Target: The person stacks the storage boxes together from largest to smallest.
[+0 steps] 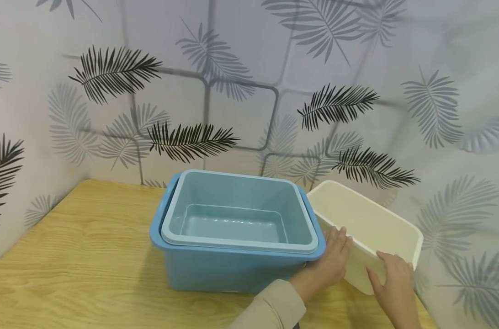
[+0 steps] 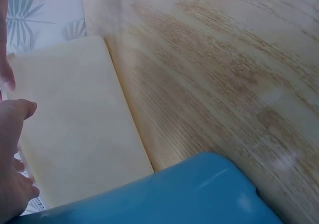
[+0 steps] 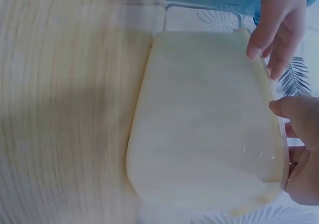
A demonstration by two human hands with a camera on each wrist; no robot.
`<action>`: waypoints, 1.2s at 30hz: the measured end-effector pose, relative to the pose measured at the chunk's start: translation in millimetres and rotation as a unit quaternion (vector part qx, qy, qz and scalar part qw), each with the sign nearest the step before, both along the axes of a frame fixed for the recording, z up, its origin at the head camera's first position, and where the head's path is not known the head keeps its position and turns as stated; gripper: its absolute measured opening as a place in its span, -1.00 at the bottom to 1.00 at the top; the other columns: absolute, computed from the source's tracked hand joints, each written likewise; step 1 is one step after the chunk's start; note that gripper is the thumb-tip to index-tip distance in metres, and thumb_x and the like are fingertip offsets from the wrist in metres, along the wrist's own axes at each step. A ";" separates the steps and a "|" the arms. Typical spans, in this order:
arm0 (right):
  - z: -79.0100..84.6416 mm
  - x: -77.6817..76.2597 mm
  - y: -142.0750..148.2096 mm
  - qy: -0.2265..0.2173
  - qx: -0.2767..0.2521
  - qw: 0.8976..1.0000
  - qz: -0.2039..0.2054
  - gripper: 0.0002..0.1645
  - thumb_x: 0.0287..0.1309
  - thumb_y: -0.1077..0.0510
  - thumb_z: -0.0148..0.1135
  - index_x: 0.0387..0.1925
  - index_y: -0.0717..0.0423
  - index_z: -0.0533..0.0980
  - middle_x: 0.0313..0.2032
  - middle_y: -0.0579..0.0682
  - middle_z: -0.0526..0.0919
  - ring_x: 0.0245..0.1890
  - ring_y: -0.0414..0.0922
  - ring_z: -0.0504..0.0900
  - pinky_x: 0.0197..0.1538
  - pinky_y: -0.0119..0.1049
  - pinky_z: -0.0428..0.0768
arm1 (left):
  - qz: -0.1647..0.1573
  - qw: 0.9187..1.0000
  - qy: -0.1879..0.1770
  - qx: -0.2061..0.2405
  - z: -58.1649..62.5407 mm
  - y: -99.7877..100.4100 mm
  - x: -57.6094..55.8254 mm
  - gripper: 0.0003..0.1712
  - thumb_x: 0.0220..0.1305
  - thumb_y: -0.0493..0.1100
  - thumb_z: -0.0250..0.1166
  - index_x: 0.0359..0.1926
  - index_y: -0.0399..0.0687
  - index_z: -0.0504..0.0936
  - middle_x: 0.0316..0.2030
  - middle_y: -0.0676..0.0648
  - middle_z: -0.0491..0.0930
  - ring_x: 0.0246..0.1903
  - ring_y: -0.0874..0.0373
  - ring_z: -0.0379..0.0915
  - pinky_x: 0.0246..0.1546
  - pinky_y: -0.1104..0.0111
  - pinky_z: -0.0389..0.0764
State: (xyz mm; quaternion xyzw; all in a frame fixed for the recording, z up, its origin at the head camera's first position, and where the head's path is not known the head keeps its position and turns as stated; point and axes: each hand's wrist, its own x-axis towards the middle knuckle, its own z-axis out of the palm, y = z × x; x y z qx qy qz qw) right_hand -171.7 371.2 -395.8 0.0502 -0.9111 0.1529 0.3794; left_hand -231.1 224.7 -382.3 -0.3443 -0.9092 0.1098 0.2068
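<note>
A cream plastic bin (image 1: 364,219) stands at the right of the table, turned at an angle, with its opening up. My left hand (image 1: 333,258) holds its near rim at the left end, fingers over the edge; in the right wrist view the left thumb (image 3: 255,50) lies against the outer wall. Farther right along the same rim, my right hand (image 1: 395,283) grips the edge, thumb (image 3: 281,107) outside and fingers partly hidden behind the rim. Beside the left hand stands a blue bin (image 1: 233,269), with a paler grey-blue bin (image 1: 233,214) nested inside it.
The bins stand on a wood-grain table (image 1: 89,256). Behind and to the right hangs a pale leaf-patterned backdrop (image 1: 249,109), close to the cream bin's far side. The blue bin's right rim is next to my left wrist.
</note>
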 end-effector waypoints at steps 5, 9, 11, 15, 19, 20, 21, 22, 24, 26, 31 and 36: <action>1.8 2.5 3.5 0.004 0.023 1.000 -0.017 -0.49 -0.19 0.38 0.33 -0.11 0.50 0.42 -0.10 0.53 0.46 0.00 0.47 0.31 0.15 0.44 0.08 | -0.009 1.000 -0.017 0.013 -0.4 2.1 3.3 -0.28 0.29 0.19 -0.01 0.39 0.08 0.10 0.40 0.03 0.07 0.39 0.08 -0.02 0.33 0.31 0.16; 3.2 3.6 3.0 0.015 0.043 0.999 -0.030 -0.46 -0.19 0.36 0.33 -0.09 0.55 0.43 -0.07 0.55 0.45 0.00 0.50 0.33 0.09 0.42 0.20 | -0.025 0.999 -0.029 0.036 0.0 1.5 5.6 -0.30 0.30 0.14 0.00 0.38 0.04 0.11 0.39 0.01 0.09 0.40 0.10 -0.03 0.37 0.32 0.11; 3.5 4.0 4.5 0.027 0.045 0.998 -0.033 -0.45 -0.23 0.38 0.34 -0.11 0.58 0.43 -0.09 0.56 0.46 -0.02 0.50 0.35 0.07 0.40 0.24 | -0.032 0.998 -0.027 0.036 0.6 1.2 7.1 -0.32 0.30 0.13 -0.02 0.38 0.04 0.11 0.39 0.01 0.10 0.40 0.10 -0.03 0.37 0.31 0.09; 1.2 7.3 10.0 0.030 0.041 0.998 -0.047 -0.47 -0.22 0.40 0.32 -0.12 0.58 0.44 -0.10 0.57 0.46 -0.03 0.51 0.35 0.09 0.38 0.25 | -0.047 0.998 -0.030 0.035 -0.6 0.4 10.5 -0.31 0.29 0.14 -0.01 0.38 0.06 0.11 0.40 0.01 0.08 0.41 0.08 -0.03 0.38 0.30 0.08; -2.2 8.6 10.2 0.016 0.042 0.998 -0.052 -0.44 -0.19 0.37 0.32 -0.06 0.54 0.42 -0.05 0.55 0.45 0.00 0.51 0.34 0.13 0.37 0.21 | 0.003 1.000 -0.010 -0.007 0.5 0.9 8.9 -0.31 0.33 0.17 -0.09 0.40 0.03 0.10 0.42 -0.04 0.04 0.42 -0.01 -0.10 0.40 0.19 0.03; -2.8 8.1 9.2 0.014 0.045 0.998 -0.051 -0.42 -0.19 0.36 0.32 -0.04 0.52 0.42 -0.03 0.54 0.45 0.01 0.50 0.35 0.13 0.37 0.21 | 0.018 0.999 0.005 -0.032 0.3 0.7 7.9 -0.32 0.35 0.17 -0.13 0.40 0.02 0.10 0.42 -0.05 0.04 0.42 -0.04 -0.10 0.39 0.14 0.02; -3.2 7.5 7.6 0.010 0.050 0.997 -0.051 -0.40 -0.19 0.35 0.33 -0.02 0.51 0.41 -0.01 0.52 0.45 0.01 0.50 0.36 0.13 0.38 0.21 | 0.034 0.997 0.020 -0.062 0.2 0.2 6.8 -0.34 0.37 0.17 -0.18 0.40 0.01 0.11 0.42 -0.06 0.04 0.42 -0.07 -0.11 0.38 0.09 0.01; -3.3 7.2 6.8 0.009 0.056 0.997 -0.049 -0.39 -0.19 0.34 0.34 -0.01 0.50 0.41 0.00 0.51 0.45 0.01 0.49 0.36 0.12 0.39 0.21 | 0.045 0.995 0.036 -0.086 -0.2 0.1 6.1 -0.35 0.38 0.17 -0.22 0.39 0.01 0.11 0.41 -0.06 0.06 0.42 -0.09 -0.11 0.37 0.05 0.01; -4.0 6.6 5.8 0.007 0.069 0.997 -0.047 -0.37 -0.20 0.32 0.34 -0.01 0.50 0.41 0.00 0.50 0.46 0.00 0.49 0.38 0.08 0.41 0.22 | 0.048 0.989 0.070 -0.125 -3.1 -2.0 5.3 -0.35 0.40 0.18 -0.25 0.38 -0.02 0.15 0.40 -0.08 0.09 0.40 -0.13 -0.07 0.35 -0.02 0.02; -4.4 6.0 5.8 0.011 0.075 0.996 -0.048 -0.37 -0.23 0.31 0.35 -0.02 0.49 0.42 -0.01 0.49 0.47 -0.01 0.48 0.39 0.06 0.43 0.23 | 0.047 0.991 0.067 -0.107 -6.1 -3.1 4.6 -0.35 0.39 0.18 -0.22 0.38 -0.01 0.15 0.39 -0.07 0.11 0.39 -0.14 -0.03 0.35 -0.01 0.04; -4.7 5.2 11.2 0.015 0.069 0.996 -0.048 -0.37 -0.27 0.35 0.35 -0.04 0.52 0.42 -0.04 0.52 0.47 -0.01 0.49 0.36 0.09 0.42 0.20 | 0.040 0.999 0.011 0.012 -8.7 -3.6 4.6 -0.30 0.32 0.19 -0.07 0.40 0.03 0.11 0.38 -0.04 0.14 0.37 -0.05 0.05 0.36 0.17 0.09; -3.5 5.3 16.8 0.017 0.056 0.997 -0.045 -0.39 -0.28 0.39 0.34 -0.07 0.56 0.42 -0.06 0.55 0.46 -0.02 0.49 0.37 0.10 0.42 0.19 | 0.019 1.000 0.002 0.004 -4.5 -4.7 8.9 -0.32 0.34 0.15 -0.07 0.40 0.01 0.10 0.37 -0.06 0.15 0.38 -0.03 0.03 0.34 0.20 0.12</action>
